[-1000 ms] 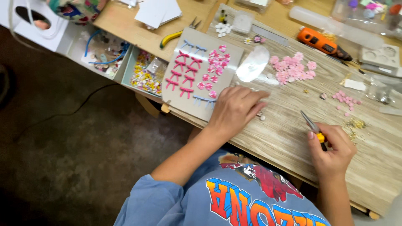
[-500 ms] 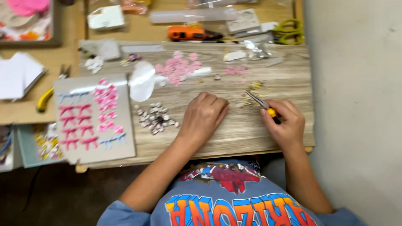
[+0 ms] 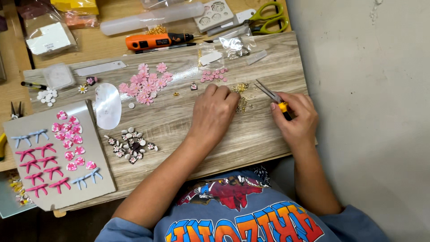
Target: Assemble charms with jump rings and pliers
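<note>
A: Item in work?

B: Small gold findings (image 3: 242,88), loose heap on wood board (image 3: 188,123), just beyond left hand (image 3: 214,113) fingertips, betw. both hands. Judged v. light, tiny, apt to scatter or slide; thin metal, prob. bends if squeezed hard.

A: Left hand state?

B: Palm down, fingers curled onto board at heap edge. Whether a piece is pinched: cannot tell, fingertips hide it.

A: Right hand?

B: Right hand (image 3: 295,118) closed round yellow-handled pliers (image 3: 271,96); tips point toward heap, nearly closed, nothing visible betw. them.

A: Where to grip?

B: One piece at a time, by its edge, w/ plier tips; light pressure.

A: Beyond fingers?

B: Pink flower pieces (image 3: 144,84) further left; orange rotary tool (image 3: 154,41) and green scissors (image 3: 265,18) past the fingertips, far side.
</note>
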